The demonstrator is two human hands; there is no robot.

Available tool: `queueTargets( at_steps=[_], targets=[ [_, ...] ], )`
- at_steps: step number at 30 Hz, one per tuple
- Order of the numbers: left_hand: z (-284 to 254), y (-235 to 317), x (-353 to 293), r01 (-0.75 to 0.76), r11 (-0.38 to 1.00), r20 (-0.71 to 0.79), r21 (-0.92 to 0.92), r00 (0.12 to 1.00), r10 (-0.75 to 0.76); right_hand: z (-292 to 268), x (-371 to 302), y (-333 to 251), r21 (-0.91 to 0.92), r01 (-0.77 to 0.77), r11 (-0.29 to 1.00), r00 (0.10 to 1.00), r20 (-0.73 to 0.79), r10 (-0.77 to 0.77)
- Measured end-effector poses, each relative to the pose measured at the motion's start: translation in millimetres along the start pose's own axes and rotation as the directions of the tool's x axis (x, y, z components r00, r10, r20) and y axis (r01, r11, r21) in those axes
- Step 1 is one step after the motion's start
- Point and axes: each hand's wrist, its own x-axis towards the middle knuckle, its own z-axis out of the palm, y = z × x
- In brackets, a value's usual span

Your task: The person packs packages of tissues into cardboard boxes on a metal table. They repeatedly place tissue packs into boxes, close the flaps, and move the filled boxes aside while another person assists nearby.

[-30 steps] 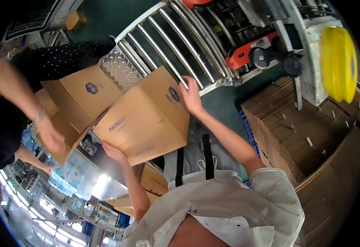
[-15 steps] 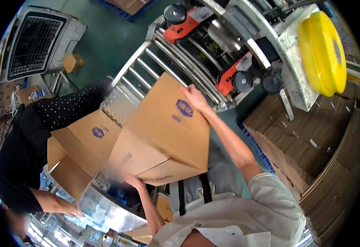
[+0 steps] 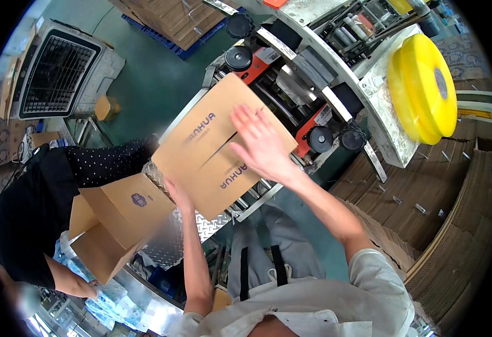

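Note:
A brown cardboard carton (image 3: 192, 160) with blue print rests on the roller conveyor, its top flaps folded down and meeting at a narrow dark seam. My right hand (image 3: 260, 146) lies over the top across that seam, flat with fingers stretched out. Against the carton's near left side is my left hand (image 3: 178, 196), its fingers extended along the edge rather than wrapped round it. Just beyond the carton stands a taping machine with red side arms (image 3: 315, 123) and black knobs. An open-topped carton (image 3: 125, 208) sits to the left, touched by neither hand.
At the left a co-worker in black (image 3: 26, 208) reaches toward blue-and-white packs (image 3: 114, 303) on a metal table. A large yellow tape roll (image 3: 420, 90) is mounted at the right. Flattened cardboard stacks (image 3: 425, 213) stand below it. A grey air cooler (image 3: 60, 73) is at upper left.
The carton has gone from tilted in my hands to lying on the rollers, flaps upward. My right hand has shifted from its far edge onto its top; my left has moved up along its side.

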Motion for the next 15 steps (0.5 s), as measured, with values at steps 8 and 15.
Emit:
queueTargets(
  at_steps=[8, 15],
  targets=[
    [45.1, 4.7, 16.4, -0.05, 0.999, 0.121, 0.022, 0.992, 0.047, 33.8, 0.6, 56.0, -0.151, -0.035, 0.988, 0.999, 0.032, 0.04],
    [46.3, 23.1, 12.3, -0.184, 0.983, 0.176, 0.014, 0.968, 0.179, 41.1, 5.5, 48.5, -0.232, 0.059, 0.971, 0.997, 0.056, -0.047]
  ],
)
